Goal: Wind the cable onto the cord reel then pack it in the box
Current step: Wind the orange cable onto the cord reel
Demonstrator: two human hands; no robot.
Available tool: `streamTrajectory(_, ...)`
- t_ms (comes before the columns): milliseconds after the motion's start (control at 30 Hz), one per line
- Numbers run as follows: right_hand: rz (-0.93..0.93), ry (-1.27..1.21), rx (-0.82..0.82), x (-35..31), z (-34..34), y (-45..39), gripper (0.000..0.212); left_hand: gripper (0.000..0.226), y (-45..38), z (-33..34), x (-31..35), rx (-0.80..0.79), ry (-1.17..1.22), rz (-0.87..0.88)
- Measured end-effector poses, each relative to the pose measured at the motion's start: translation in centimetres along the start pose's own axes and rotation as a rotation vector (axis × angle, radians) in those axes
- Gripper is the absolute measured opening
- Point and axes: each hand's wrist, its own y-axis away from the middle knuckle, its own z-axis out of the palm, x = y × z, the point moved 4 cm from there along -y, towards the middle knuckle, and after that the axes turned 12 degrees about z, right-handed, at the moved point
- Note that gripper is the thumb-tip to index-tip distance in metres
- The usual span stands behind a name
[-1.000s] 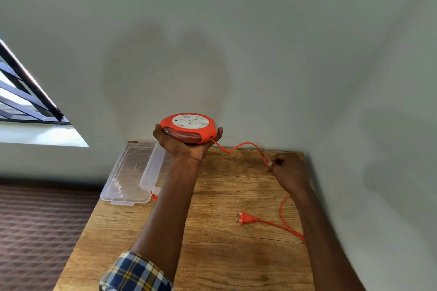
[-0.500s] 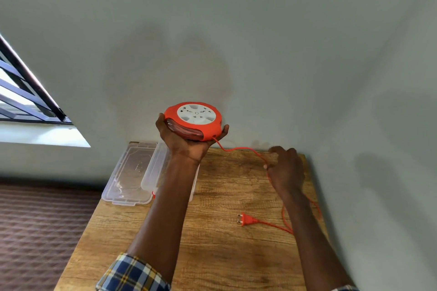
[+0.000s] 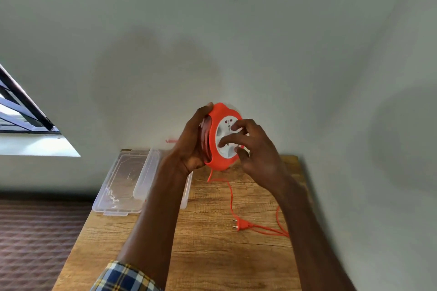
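Right hand (image 3: pixel 256 149) now apparently on upended cord reel (image 3: pixel 221 139)

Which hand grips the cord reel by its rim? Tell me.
The left hand grips the cord reel by its orange rim and holds it above the table; the right hand only sets its fingers on the white socket face.

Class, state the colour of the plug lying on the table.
Orange plug, seen clearly in the head view.

Reel (image 3: pixel 218 149): smooth orange and white plastic. Cable (image 3: pixel 230 198): orange, matt sheath. Box (image 3: pixel 123 184): clear glossy plastic. Surface (image 3: pixel 212 255): grained matt wood. Sleeve (image 3: pixel 123 277): checked cloth.
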Motion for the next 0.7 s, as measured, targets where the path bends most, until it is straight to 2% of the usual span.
streamTrajectory(100,0.004,-0.006,0.046,0.5,0.0,0.5,0.056,0.065,0.4,0.2,-0.2,-0.027,0.004,-0.061)
streamTrajectory(200,0.02,0.015,0.021,0.8,-0.1,0.8,0.064,0.068,0.5,-0.1,-0.4,-0.025,0.022,-0.096)
streamTrajectory(333,0.053,0.049,0.019,0.4,0.4,1.0,0.069,0.08,0.0,-0.4,-0.7,-0.054,0.005,-0.156)
streamTrajectory(533,0.079,0.068,0.041,0.6,0.8,0.7,0.065,0.076,0.1,-0.4,-0.5,-0.068,0.014,-0.153)
streamTrajectory(700,0.061,-0.038,0.124,1.2,1.2,1.1,0.049,0.075,0.9,-0.1,0.1,-0.101,0.061,-0.125)
